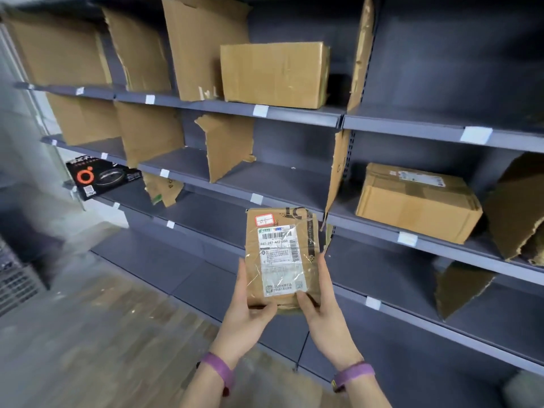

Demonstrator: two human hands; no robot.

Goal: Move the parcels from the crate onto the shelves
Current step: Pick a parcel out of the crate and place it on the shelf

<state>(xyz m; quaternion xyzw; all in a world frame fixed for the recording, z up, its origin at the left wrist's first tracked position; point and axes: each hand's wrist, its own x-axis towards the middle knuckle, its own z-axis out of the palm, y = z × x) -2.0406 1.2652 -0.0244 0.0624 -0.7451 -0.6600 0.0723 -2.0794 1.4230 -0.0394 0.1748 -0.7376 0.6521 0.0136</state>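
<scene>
While in both hands point(250, 315) point(327, 319), parcel point(253, 245), label point(281, 260) "247-247-A02"

The left hand point(248, 315) and right hand point(325, 315) hold a labelled parcel point(282, 254), seemingly clear of the shelves point(279, 184).

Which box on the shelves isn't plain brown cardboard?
The flat black box with an orange ring, far left; the large box and the labelled box are brown.
</scene>
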